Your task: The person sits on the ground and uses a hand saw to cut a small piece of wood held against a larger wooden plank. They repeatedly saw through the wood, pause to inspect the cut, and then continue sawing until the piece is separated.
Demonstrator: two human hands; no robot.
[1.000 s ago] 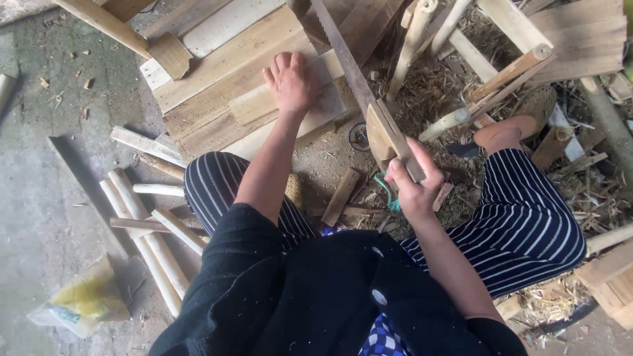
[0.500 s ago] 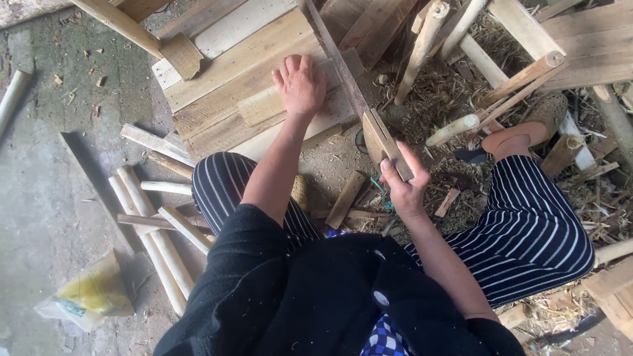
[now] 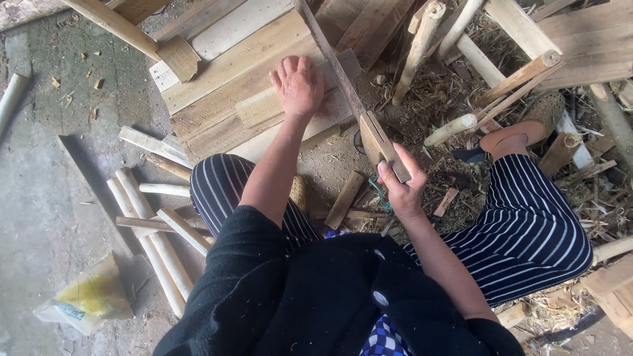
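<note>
The saw [image 3: 349, 92] runs off the top edge beyond the left hand [image 3: 300, 86]; the right hand [image 3: 399, 188] covers its handle's end.

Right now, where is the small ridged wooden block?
In the head view, the small ridged wooden block lies upper centre on the pale wooden boards, under the left hand, left of the long wooden-handled saw.

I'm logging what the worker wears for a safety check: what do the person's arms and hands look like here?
Both hands, the left hand and the right hand, are bare: no gloves, and no rings or watch that I can make out. The black sleeves of a dark top are pushed up to about the elbows, leaving the forearms uncovered. The fabric is flecked with pale dust.
</note>
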